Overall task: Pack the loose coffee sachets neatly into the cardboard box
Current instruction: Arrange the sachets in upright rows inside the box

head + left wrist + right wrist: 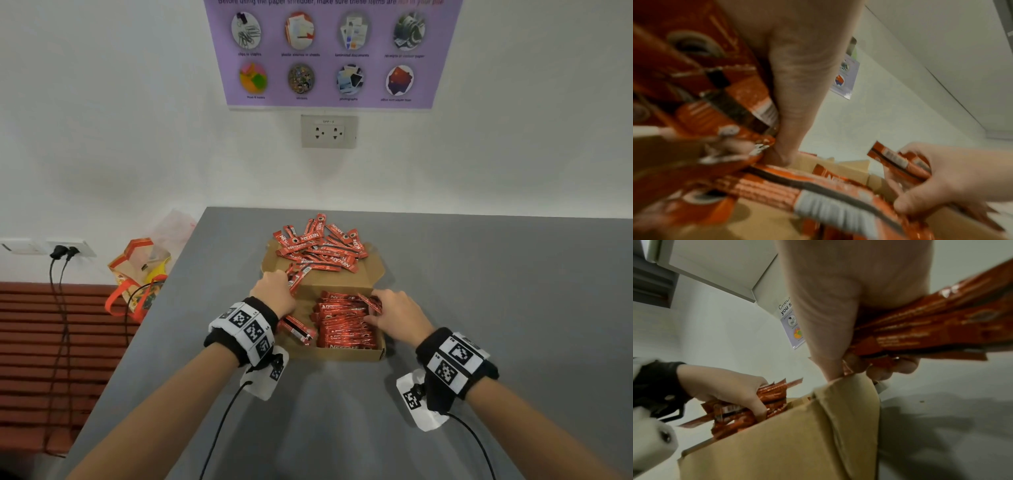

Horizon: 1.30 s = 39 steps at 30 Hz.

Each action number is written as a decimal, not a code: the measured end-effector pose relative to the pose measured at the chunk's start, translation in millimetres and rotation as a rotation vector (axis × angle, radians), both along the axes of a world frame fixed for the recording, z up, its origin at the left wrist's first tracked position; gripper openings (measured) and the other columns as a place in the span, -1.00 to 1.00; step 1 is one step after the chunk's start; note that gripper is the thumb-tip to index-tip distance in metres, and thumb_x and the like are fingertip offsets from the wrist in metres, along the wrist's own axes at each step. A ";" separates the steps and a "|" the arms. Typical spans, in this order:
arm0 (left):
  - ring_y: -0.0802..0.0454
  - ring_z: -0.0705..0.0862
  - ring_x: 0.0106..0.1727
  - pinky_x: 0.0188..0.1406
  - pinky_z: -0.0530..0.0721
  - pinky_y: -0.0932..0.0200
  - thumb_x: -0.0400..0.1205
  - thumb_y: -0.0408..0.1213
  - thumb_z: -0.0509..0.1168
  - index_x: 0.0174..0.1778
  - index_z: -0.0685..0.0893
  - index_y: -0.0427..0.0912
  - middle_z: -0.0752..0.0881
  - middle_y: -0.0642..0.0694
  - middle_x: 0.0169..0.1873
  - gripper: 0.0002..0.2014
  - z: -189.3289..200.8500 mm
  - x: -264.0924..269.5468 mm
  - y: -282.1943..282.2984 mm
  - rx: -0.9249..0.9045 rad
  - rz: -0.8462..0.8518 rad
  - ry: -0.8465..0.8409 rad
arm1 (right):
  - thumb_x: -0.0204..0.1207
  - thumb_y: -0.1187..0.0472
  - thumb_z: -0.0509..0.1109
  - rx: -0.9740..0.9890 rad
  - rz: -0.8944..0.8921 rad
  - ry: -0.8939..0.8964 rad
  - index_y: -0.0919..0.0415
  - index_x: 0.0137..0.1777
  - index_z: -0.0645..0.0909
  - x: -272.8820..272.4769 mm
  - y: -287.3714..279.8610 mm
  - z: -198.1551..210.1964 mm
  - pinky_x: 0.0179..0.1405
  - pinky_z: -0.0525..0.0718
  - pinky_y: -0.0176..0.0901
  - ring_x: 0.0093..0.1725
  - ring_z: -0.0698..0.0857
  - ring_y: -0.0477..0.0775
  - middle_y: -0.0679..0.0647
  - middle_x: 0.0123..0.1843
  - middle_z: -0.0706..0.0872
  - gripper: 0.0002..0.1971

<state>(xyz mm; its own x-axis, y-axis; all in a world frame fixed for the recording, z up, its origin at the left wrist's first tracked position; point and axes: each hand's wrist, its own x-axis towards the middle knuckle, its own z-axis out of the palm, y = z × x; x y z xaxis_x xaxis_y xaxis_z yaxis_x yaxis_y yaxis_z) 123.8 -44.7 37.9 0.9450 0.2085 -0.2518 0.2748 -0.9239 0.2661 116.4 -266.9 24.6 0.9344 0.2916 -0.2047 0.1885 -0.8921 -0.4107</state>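
Observation:
An open cardboard box (346, 353) sits on the grey table. Its right half holds a neat stack of red coffee sachets (346, 329). A loose pile of sachets (318, 245) lies on the open lid behind. My left hand (274, 291) grips a bunch of sachets (296, 279) over the box's left half; its thumb (797, 97) presses them. My right hand (394, 311) holds a few sachets (371, 301) at the stack's far right corner. In the right wrist view these sachets (931, 331) sit clamped under the thumb, above the box wall (777, 443).
The table (479, 308) ends at the white wall behind and at its left edge. An orange and yellow bag (140, 274) stands on a red slatted bench (51, 342) to the left. Black cables (58, 308) hang from a wall socket there.

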 end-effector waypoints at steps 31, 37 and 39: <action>0.04 0.47 -0.51 -0.43 0.51 0.17 0.36 -0.31 0.41 -0.47 0.44 -0.16 0.53 -0.07 -0.56 -0.76 30.3 -8.1 16.2 -0.798 0.089 -0.392 | 0.34 0.31 0.54 0.330 0.117 -0.572 0.19 -0.11 0.72 -25.3 40.1 31.6 -0.17 0.73 0.01 -0.19 0.71 0.02 0.00 -0.19 0.77 -0.86; -0.03 0.72 -0.20 -0.02 0.69 0.03 0.44 -0.39 0.45 -0.31 0.63 -0.13 0.75 -0.10 -0.28 -0.87 35.2 -10.3 10.2 -0.976 0.008 -0.281 | 0.25 0.37 0.57 0.219 0.110 -0.791 0.16 -0.20 0.70 -22.0 41.1 31.8 -0.46 0.67 -0.10 -0.30 0.67 0.04 -0.03 -0.31 0.72 -0.82; 0.02 0.77 -0.08 0.02 0.69 0.14 0.46 -0.31 0.49 -0.13 0.69 -0.11 0.79 -0.08 -0.13 -0.87 38.7 -12.3 9.7 -1.079 0.005 -0.243 | 0.26 0.35 0.59 0.203 0.105 -0.818 0.15 -0.20 0.71 -19.7 40.2 32.1 -0.47 0.66 -0.15 -0.31 0.68 0.03 -0.03 -0.30 0.73 -0.83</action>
<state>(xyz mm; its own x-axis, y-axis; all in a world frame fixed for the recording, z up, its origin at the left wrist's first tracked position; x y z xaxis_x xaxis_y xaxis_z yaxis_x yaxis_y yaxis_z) 111.5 -35.0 76.6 0.9938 -0.0043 -0.1113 0.1089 -0.1728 0.9789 96.7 -226.7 56.7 0.7314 0.3431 0.5893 0.5736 -0.7769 -0.2596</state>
